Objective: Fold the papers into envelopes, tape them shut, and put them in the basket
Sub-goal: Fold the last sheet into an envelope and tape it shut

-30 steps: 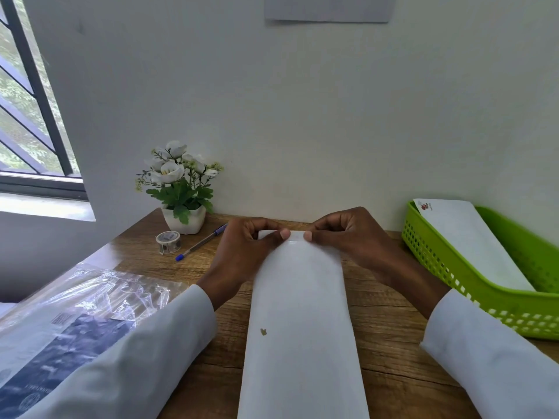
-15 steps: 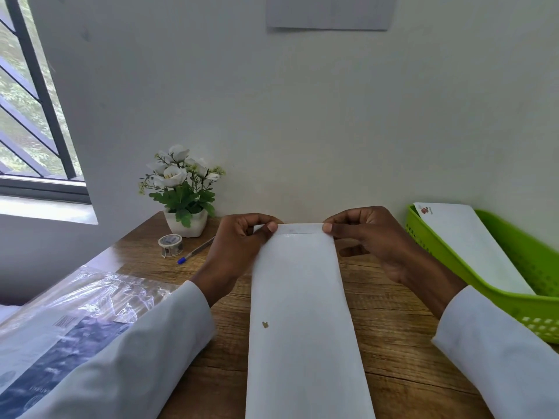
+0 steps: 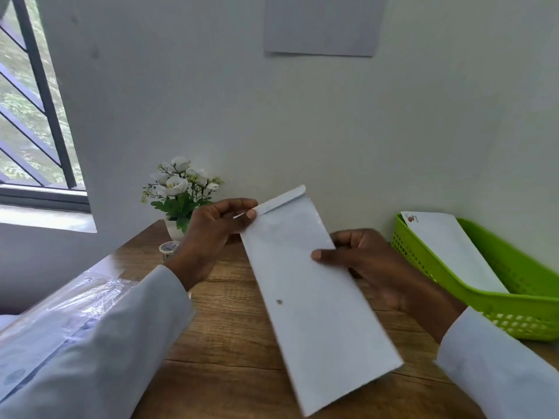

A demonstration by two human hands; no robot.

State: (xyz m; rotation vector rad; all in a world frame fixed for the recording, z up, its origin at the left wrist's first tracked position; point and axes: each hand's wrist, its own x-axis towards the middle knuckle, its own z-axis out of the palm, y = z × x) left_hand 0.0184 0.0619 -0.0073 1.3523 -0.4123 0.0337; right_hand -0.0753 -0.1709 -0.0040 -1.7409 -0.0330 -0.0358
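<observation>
Folded envelope (image 3: 314, 297) held tilted above bench (image 3: 227, 322). Left hand (image 3: 217, 231) pinches top corner by flap; right hand (image 3: 360, 258) grips right edge. One finished envelope (image 3: 453, 252) already in green basket (image 3: 472, 300). Tape roll (image 3: 168, 247) untouched behind left wrist; taping and basket drop likely remain.

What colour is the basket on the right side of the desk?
Bright lime green, with a perforated wall; the basket shows clearly in the head view.
</observation>
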